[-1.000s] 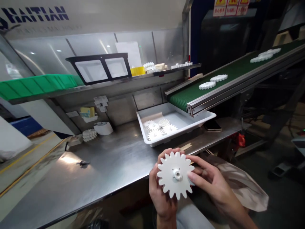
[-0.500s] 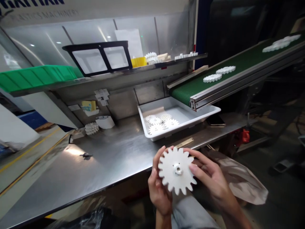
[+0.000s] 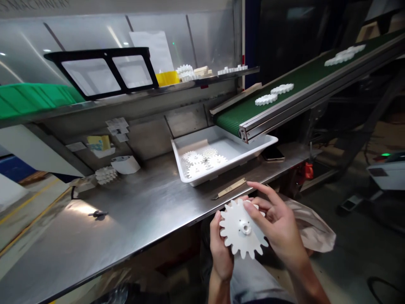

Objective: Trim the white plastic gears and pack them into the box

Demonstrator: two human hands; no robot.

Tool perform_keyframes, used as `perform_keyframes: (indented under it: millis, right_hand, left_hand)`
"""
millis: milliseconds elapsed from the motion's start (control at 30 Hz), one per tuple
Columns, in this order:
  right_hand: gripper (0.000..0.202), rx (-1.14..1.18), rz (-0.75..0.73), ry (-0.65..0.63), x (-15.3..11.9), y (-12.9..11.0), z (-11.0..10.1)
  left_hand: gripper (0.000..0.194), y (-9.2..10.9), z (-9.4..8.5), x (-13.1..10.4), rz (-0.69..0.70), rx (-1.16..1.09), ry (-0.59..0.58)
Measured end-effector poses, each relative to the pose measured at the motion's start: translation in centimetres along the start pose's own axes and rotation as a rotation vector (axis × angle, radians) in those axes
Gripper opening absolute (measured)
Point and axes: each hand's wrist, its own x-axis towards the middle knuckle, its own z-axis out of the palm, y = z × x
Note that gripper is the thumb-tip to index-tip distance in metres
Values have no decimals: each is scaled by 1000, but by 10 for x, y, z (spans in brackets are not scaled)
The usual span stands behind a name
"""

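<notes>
A white plastic gear with a raised hub faces me, held up just off the front edge of the steel table. My left hand grips its left side, the fingers partly hidden behind it. On the upper right, my right hand pinches the rim with the thumb on the face; its index finger is stretched out. Beyond my hands a wooden-handled tool with a dark thin tip lies by the table edge. Several similar gears lie in a white tray behind it.
A green conveyor belt slopes down to the tray, carrying more white gears. A phone lies right of the tray. Stacked gears and a small dark object are on the steel table. Above runs a shelf with a green bin.
My view has shifted right. The right hand has changed its grip: its index finger has lifted off and its thumb has moved up the gear's face. The gear has turned slightly.
</notes>
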Motion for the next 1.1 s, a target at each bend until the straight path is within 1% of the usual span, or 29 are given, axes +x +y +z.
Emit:
perform_keyframes:
  millis: [67,100,133,167,200,267,300,333,400,467,533,633,733,833,933,1100]
  right_hand:
    - [46,-128,-82,50,-2,1,3]
    - [41,-202,-128,54,-3,1,4]
    - [38,-271,-172,48,-4,3,5]
    - [37,-329,-207,39,-3,4,6]
    - [38,-367,-230,35,-3,6,5]
    - [40,-367,-249,60,0,7,2]
    - [37,-338,-249,83,1,8,0]
    - [31,-296,-245,97,3,8,-4]
    - [15,-201,-246,81,7,7,-13]
    - [11,-149,-260,37,10,5,-23]
    - [11,-138,-289,-21,11,3,-31]
    - [11,-112,-301,-178,11,1,-39]
    - [8,-55,-295,-318,9,-1,-40]
    - [11,-78,-310,-369,8,-2,-38]
    - [12,-84,-299,-395,7,-3,-37]
    - [15,-75,-250,-511,5,-6,-38]
  left_hand:
    - [18,-5,5,-1,39,-39,-17]
    - [14,-6,9,-2,32,-65,-44]
    - [12,-7,14,-2,8,-95,-78]
    - [13,-7,20,-3,-25,-125,-114]
    - [20,-7,26,-3,-56,-153,-145]
    - [35,-4,35,-2,-92,-195,-196]
    - [42,-1,38,-1,-101,-211,-219]
    - [47,2,39,-1,-111,-223,-248]
    - [53,10,40,0,-136,-237,-318]
    - [55,18,37,0,-146,-226,-372]
    - [54,25,34,-2,-141,-196,-385]
    - [51,33,30,-5,-140,-191,-360]
    - [46,37,30,-7,-123,-225,-312]
    - [44,40,31,-9,-111,-241,-286]
    - [46,44,31,-10,-133,-226,-301]
    - [50,54,30,-11,-161,-98,-309]
